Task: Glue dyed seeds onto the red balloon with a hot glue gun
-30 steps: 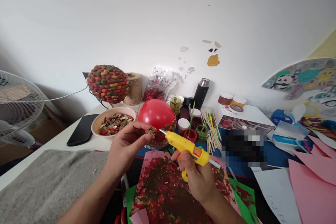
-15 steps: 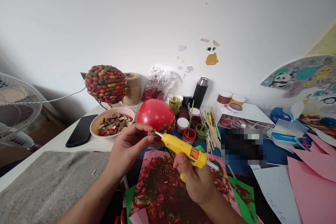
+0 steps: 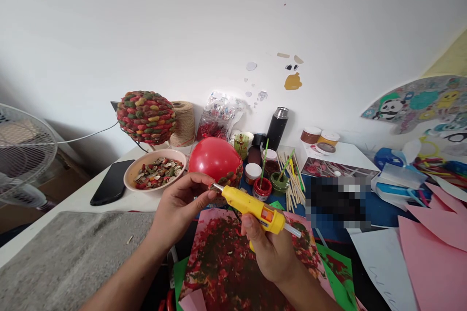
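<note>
My right hand (image 3: 272,248) is closed round the handle of a yellow hot glue gun (image 3: 251,206), with a clear glue stick (image 3: 293,230) jutting from its back. Between thumb and fingertips, my left hand (image 3: 182,204) pinches a small painted pistachio shell (image 3: 212,186), mostly hidden. The gun's metal nozzle is at the shell, though I cannot tell if they touch. Just behind both hands sits a red balloon (image 3: 213,158), with painted shells round its lower right side. A pale pink bowl (image 3: 128,180) to the left holds loose shells, some painted.
A shell-covered ball (image 3: 146,117) stands behind the bowl, beside a twine spool (image 3: 183,124). Paint jars (image 3: 261,188), wooden sticks (image 3: 292,184) and a black flask (image 3: 277,129) are at the back. A phone (image 3: 112,182) lies left; paint-stained paper (image 3: 233,252) lies beneath my hands.
The glue gun's nozzle has shifted slightly left, over the shell in my left hand. Less of the shell shows now. Both hands keep their grips.
</note>
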### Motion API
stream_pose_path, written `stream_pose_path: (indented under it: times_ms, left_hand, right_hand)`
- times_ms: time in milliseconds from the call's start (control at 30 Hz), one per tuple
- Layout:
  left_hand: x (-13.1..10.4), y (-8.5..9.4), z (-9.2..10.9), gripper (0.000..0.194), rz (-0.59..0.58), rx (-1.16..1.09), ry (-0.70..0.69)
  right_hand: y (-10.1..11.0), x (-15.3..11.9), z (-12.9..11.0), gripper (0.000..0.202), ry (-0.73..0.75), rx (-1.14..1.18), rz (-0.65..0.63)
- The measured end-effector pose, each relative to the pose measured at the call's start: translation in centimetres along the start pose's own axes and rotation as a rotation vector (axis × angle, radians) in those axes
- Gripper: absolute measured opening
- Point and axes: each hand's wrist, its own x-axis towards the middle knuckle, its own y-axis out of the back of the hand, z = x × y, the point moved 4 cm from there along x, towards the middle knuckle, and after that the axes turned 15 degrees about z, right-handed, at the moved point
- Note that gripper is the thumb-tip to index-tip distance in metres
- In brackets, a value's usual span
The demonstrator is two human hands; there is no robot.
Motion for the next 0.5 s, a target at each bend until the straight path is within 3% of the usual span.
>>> stream_pose_path:
  times_ms: [500]
  left_hand:
    - [-0.06,-0.10,0.02,0.026,0.000,0.027,0.006]
  right_hand:
    - [0.12,0.06,-0.56,0.051,0.116,-0.051,0.025]
